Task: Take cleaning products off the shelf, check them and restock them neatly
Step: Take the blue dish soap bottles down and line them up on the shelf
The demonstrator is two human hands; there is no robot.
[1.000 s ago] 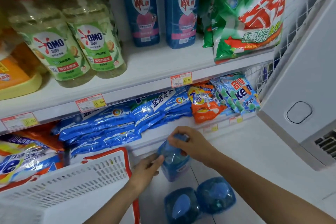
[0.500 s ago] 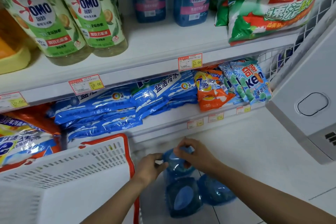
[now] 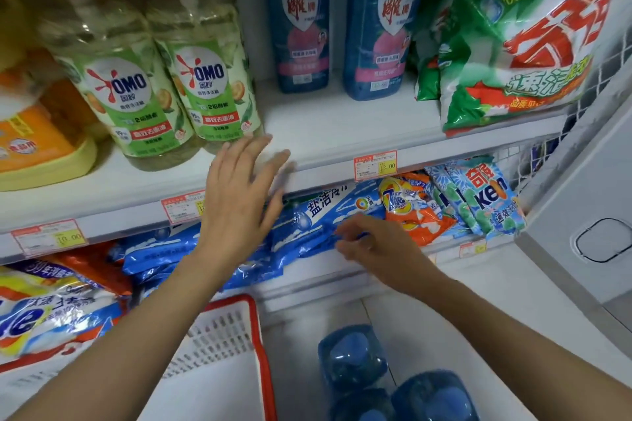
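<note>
Left hand (image 3: 239, 195), grip apart and empty, hovers just beside the green-label bottles (image 3: 208, 85) on the upper shelf (image 3: 325, 126); a careless sweep could topple them. Right hand (image 3: 372, 246)'s grip is too blurred to tell. Blue bottles (image 3: 352, 355) stand on the floor (image 3: 444, 318), easily kicked.

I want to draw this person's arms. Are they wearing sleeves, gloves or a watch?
No gloves: the left hand and the right hand are both bare. The left forearm and the right forearm are bare too, with no sleeve, watch or bracelet showing up to the picture's edge. The right hand's fingers are blurred, so I cannot rule out a ring.
</note>
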